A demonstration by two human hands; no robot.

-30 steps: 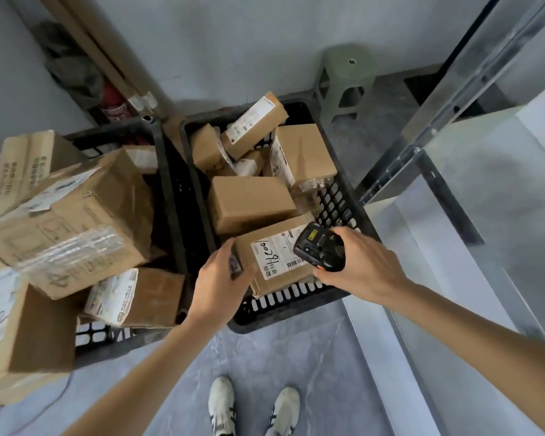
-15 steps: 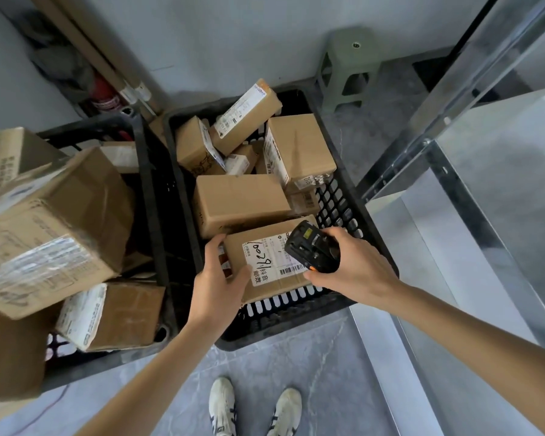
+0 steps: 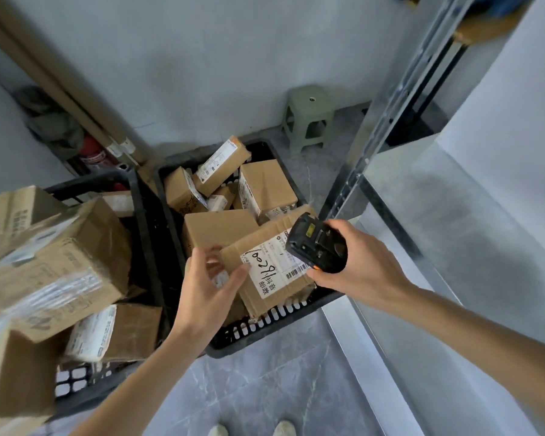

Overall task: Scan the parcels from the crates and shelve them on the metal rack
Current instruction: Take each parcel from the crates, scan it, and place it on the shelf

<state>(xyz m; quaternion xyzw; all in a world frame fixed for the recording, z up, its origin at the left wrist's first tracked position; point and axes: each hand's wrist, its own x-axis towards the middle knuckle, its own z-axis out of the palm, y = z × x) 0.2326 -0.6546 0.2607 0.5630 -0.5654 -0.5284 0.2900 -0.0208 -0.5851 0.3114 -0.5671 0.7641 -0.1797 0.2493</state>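
Two hands are busy over a black plastic crate (image 3: 266,333) full of brown cardboard boxes. The left hand (image 3: 206,289) grips the corner of a brown cardboard parcel with a white label (image 3: 272,269) (it has big black numbers written on it). The parcel is tilted, above the near end of the crate. The right hand (image 3: 357,264) is wrapped around a black handheld scanner (image 3: 317,247), right over the label. Another black crate (image 3: 104,377) with bigger boxes sits to the left. A shiny metal rack (image 3: 387,118) stands on the right, and a small green plastic stool (image 3: 309,116) sits by the wall.
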